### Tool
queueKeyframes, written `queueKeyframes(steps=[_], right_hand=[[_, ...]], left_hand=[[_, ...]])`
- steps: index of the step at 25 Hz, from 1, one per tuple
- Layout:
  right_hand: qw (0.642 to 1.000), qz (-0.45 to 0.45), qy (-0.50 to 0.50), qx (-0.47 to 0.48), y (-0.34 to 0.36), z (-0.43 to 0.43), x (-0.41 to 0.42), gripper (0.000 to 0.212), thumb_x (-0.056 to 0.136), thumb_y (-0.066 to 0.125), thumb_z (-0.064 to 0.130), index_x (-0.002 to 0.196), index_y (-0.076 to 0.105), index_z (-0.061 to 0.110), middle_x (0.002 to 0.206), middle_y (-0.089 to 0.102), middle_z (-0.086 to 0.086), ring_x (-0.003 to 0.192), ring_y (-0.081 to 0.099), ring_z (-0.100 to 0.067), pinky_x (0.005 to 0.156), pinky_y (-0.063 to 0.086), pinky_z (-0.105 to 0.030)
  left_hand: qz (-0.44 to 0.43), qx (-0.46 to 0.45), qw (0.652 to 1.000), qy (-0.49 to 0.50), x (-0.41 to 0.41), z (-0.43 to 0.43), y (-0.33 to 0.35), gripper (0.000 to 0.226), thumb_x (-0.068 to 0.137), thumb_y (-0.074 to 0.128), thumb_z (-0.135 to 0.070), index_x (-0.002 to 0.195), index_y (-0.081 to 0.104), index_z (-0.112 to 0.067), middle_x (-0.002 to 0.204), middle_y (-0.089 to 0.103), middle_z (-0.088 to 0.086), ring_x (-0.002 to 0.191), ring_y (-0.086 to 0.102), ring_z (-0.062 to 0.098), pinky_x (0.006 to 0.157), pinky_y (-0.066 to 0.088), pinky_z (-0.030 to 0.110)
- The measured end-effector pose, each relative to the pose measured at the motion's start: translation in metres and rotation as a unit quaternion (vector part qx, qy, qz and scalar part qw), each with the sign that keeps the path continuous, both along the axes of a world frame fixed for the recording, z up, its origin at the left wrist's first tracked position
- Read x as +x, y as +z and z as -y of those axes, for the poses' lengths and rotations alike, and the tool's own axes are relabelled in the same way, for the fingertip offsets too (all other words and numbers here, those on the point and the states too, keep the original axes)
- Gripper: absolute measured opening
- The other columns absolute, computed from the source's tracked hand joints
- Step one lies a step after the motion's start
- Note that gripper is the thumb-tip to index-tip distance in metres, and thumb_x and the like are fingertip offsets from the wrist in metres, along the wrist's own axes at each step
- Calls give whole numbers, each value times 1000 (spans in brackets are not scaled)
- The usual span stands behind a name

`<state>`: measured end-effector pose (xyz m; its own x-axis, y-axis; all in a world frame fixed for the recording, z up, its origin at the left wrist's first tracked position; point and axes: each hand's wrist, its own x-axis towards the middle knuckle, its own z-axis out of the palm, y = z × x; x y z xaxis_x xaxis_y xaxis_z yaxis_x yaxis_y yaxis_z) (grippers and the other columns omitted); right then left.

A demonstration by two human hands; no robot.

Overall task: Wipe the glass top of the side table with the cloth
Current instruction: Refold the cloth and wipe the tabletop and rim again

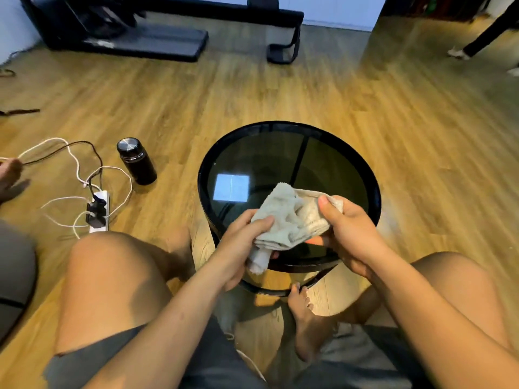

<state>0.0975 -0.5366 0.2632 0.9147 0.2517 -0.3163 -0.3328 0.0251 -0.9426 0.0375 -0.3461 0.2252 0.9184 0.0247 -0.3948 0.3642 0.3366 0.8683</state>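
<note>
Two hands, one cloth, and only the head view looking down to go on. The left hand (244, 240) grips the near-left end of the cloth (289, 220), thumb lying on top and fingers curled underneath. A bunched tail of fabric hangs down below that hand. The right hand (351, 234) holds the other end, thumb pressed over the top edge and fingers wrapped under.

So the cloth, a crumpled pale grey-white rag, sits between the two hands over the near part of the glass top (266, 161). Can't tell whether its far corner actually touches the glass. The side table (202, 175) is round with a black rim and sits right in front of the hands, between the person's bare knees. The glass is dark and see-through, with a bright square reflection (231, 187) just beyond the left hand. A bare foot (303, 318) shows below the hands, by the table's bottom ring.

Off to the left of the left hand, well apart, a black bottle (136, 161) with a shiny metal cap stands upright on the wooden floor (280, 91). Further left of it lies a white power strip (98, 211) with black plugs in it, plus a tangle of white and black cables (75, 169). Far beyond both hands, a black bench-like frame (157, 43) sits by the wall.
</note>
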Motion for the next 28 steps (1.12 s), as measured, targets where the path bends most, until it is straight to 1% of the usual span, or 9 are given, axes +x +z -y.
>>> queueKeyframes(steps=[4,6,9,14,16,19,23,25,28], right_hand=[[999,-11,-12,45,16,1,8,37,98,54,33,123,59,6,103,74,-15,93,73,-27,66,59,-35],[995,-68,-18,65,23,5,16,38,97,56,35,122,62,7,111,72,-18,101,70,-31,82,58,-42],[993,-106,9,50,35,13,28,39,87,68,30,116,65,5,110,71,-23,98,71,-35,81,57,-44],[997,33,65,-28,57,18,50,12,84,71,16,94,74,11,97,75,-15,96,71,-34,81,59,-45],[973,165,48,-155,68,17,62,9,91,66,14,87,71,20,83,76,0,86,71,-19,78,57,-40],[927,277,33,-251,85,15,76,13,92,65,20,79,65,19,65,65,10,59,58,-1,62,47,-28],[945,245,26,-215,93,11,77,8,87,71,18,83,65,17,71,65,4,64,58,-7,59,45,-25],[959,213,82,-170,96,5,67,20,79,79,24,96,68,23,85,67,5,74,61,-7,63,47,-21],[880,287,223,-307,95,-21,50,70,58,76,72,116,57,38,106,62,11,94,59,2,76,46,-15]], left_hand=[[8,-37,996,-86,-1,-7,14,56,88,57,-63,125,71,-23,128,71,6,119,66,23,101,49,38],[25,15,996,-87,3,-14,27,48,84,69,-55,115,74,-19,117,75,8,109,71,23,92,53,35],[64,187,977,-78,14,-29,51,26,86,77,-40,98,73,-17,90,76,2,80,71,14,63,53,22],[150,368,916,-56,35,-57,88,11,91,70,-8,98,63,-3,78,62,6,62,55,1,55,42,14],[176,412,892,-64,42,-65,104,11,90,70,-1,96,60,-1,69,58,4,50,49,-2,47,38,13],[199,497,840,-89,53,-78,128,20,85,77,-3,87,60,-13,73,64,2,63,54,10,62,44,25],[215,449,864,-80,60,-79,153,16,84,79,-10,88,64,-15,75,69,-1,65,57,6,61,43,20],[235,470,847,-79,62,-67,161,14,83,80,-14,89,66,-16,83,71,-1,67,58,4,62,44,19],[252,589,754,-146,63,-42,171,14,81,80,-22,86,67,-19,86,69,-3,77,61,11,69,48,30]])
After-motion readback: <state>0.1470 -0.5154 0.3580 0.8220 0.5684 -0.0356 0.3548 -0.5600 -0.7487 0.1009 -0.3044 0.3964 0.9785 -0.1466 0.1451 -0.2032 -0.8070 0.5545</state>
